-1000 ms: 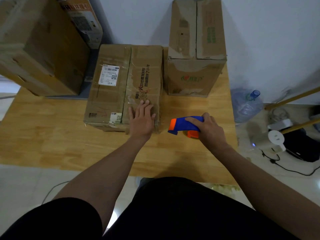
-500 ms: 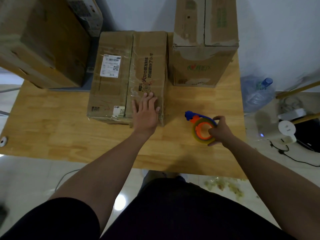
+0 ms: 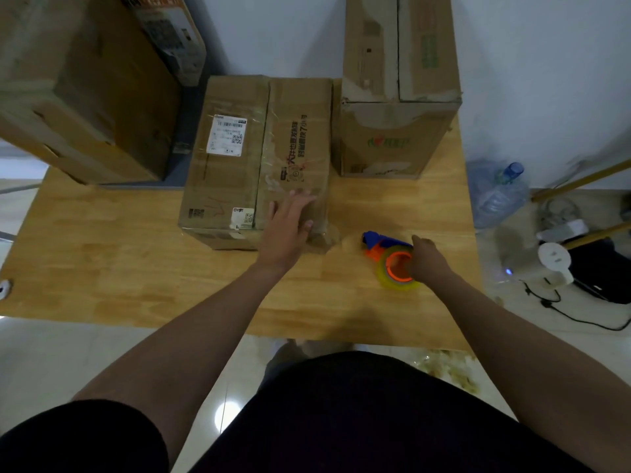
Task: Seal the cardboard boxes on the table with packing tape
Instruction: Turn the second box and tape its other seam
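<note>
Left hand (image 3: 290,227) is down flat, fingers spread, pressing the near right corner of the flat box (image 3: 239,158) in the middle of the counter (image 3: 119,261). Right hand (image 3: 428,262) is on the tape dispenser (image 3: 389,257), which lies on its side on the wood just right of that box. The fingers are curled in at the orange hub and the blue handle points away. So the hands are apart, one steadying and one on the tool.

To my eye this sits between tape runs. There's a glossy sheen along the flat box's centre seam, so it may already be sealed. The upright box (image 3: 392,141) behind it shows a bare-looking top seam with torn paper. The next move would be to lift the dispenser by its handle, not the roll, and find the loose tape end before laying a strip.

The counter is pale wood against a white wall (image 3: 290,29). A big carton (image 3: 85,90) looms far left, though I can't tell what it rests on. On the tiled floor to the right are a water bottle (image 3: 495,196) and a white device (image 3: 553,264) with a trailing cable.
</note>
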`<state>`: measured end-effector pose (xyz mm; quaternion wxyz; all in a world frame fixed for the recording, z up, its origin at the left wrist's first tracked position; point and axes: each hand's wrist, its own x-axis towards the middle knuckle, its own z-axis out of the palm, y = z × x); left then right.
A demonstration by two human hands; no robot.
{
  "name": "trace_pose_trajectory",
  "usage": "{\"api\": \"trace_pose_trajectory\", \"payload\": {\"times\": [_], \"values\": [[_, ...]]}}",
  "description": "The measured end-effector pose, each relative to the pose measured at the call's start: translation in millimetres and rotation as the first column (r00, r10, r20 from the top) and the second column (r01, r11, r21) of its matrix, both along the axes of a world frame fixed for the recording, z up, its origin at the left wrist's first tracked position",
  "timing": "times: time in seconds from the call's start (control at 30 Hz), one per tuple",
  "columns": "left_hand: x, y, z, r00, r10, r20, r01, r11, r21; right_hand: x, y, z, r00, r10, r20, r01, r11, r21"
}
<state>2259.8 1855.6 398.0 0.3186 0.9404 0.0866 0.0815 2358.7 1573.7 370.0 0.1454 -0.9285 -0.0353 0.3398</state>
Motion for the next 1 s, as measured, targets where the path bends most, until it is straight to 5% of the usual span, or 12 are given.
{"api": "trace_pose_trajectory", "payload": {"times": [0.2,0.37,0.53,0.6,0.7,0.8,1.0], "values": [[-41.2,50.7,12.5,0.994,-0.05,0.094,0.036,0.988,0.148,-14.5,57.9,41.5,0.974,0.14,0.178,-0.15,0.987,0.047],[-75.2,103.0,26.9,0.995,-0.023,0.096,-0.003,0.964,0.265,-34.6,116.9,63.0,0.856,0.288,0.429,-0.387,0.907,0.165],[-87.9,122.5,41.1,0.956,-0.079,-0.281,0.153,0.955,0.254,-65.7,183.5,69.6,0.649,0.452,0.612,-0.624,0.776,0.089],[-83.0,125.3,37.1,0.924,-0.152,-0.35,0.25,0.935,0.252,-81.9,214.5,68.4,0.604,0.526,0.598,-0.71,0.697,0.104],[-82.1,133.6,31.8,0.896,-0.213,-0.389,0.312,0.927,0.209,-100.5,245.8,60.9,0.667,0.582,0.465,-0.713,0.679,0.174],[-91.9,145.1,25.8,0.869,-0.274,-0.413,0.374,0.909,0.183,-111.7,245.7,42.0,0.612,0.65,0.451,-0.739,0.673,0.033],[-104.9,150.4,9.8,0.87,-0.151,-0.469,0.337,0.877,0.342,-113.3,222.2,31.5,0.672,0.572,0.471,-0.608,0.789,-0.089]]}}
